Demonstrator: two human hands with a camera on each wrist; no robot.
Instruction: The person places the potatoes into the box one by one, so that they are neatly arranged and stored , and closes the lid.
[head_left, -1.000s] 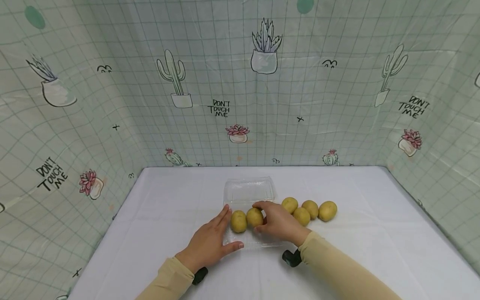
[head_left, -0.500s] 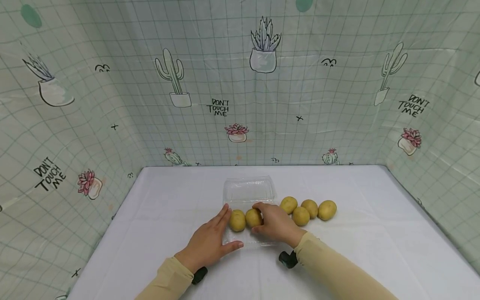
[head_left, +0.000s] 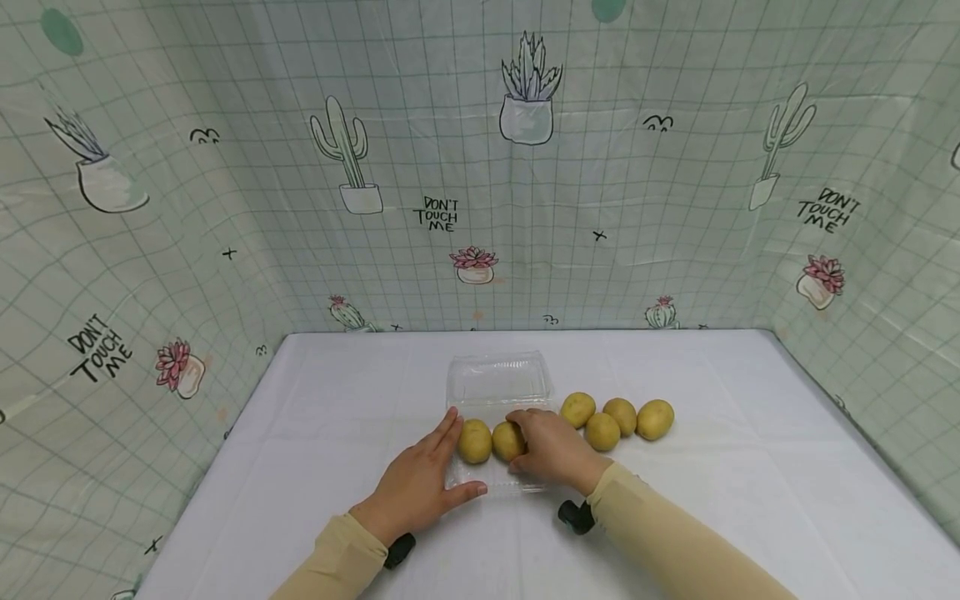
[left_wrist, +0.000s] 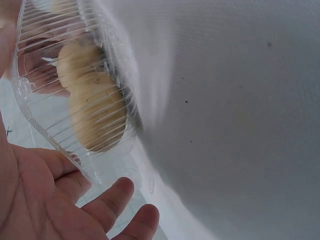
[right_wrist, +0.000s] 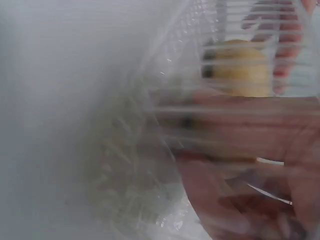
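Observation:
A clear plastic clamshell box lies on the table with its lid folded back, away from me. Two yellow potatoes sit side by side in its base: a left potato and a right potato. My right hand grips the right potato, fingers over its far side and thumb on the near side. Fingers extended, my left hand rests against the box's left side, close to the left potato. The left wrist view shows both potatoes through the ribbed wall. Motion blurs the right wrist view.
Several loose potatoes lie in a cluster to the right of the box, just beyond my right hand. A white cloth covers the table. Behind it hangs a checked curtain printed with cactus drawings.
My right hand has shifted slightly, keeping hold of the right potato, which stays beside the left one. My left hand has kept its place at the box.

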